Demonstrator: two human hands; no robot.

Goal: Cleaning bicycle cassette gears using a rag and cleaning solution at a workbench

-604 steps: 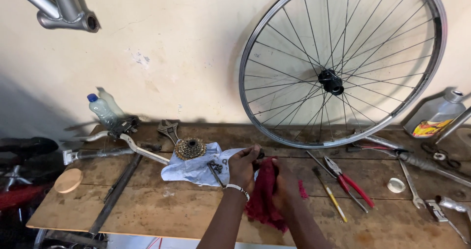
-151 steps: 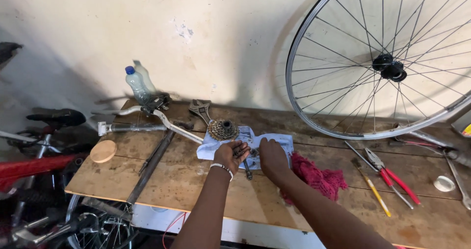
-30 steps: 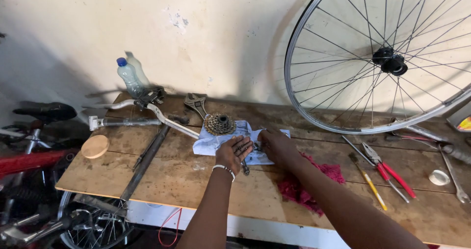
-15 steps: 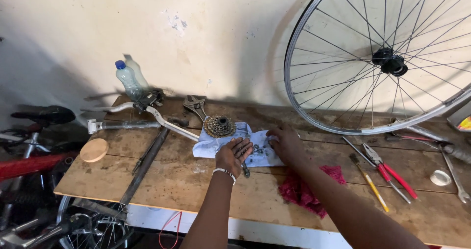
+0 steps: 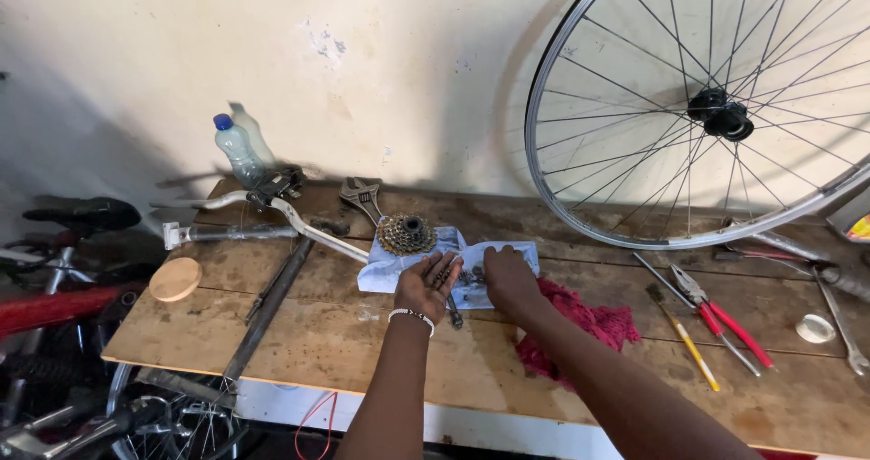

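A white cloth [image 5: 396,268] lies spread on the wooden workbench [image 5: 344,351], with a toothed bicycle cassette [image 5: 405,234] at its far edge. My left hand [image 5: 426,284] rests palm down on the cloth, fingers spread over small dark metal parts [image 5: 468,279]. My right hand [image 5: 509,276] lies flat on the right half of the cloth beside those parts. Whether either hand grips a part is hidden under the fingers. A red rag [image 5: 589,324] lies just right of my right forearm.
A spoked wheel [image 5: 716,106] leans on the wall at the back right. Red-handled pliers [image 5: 725,319], a yellow screwdriver [image 5: 689,351] and wrenches lie to the right. A plastic bottle [image 5: 237,150], handlebar [image 5: 299,224], adjustable wrench [image 5: 362,197], metal bar [image 5: 267,306] and wooden disc [image 5: 175,279] lie left.
My right hand slid left from the cloth's right edge back onto the cloth beside the metal parts. My left hand stayed pressed on the cloth.
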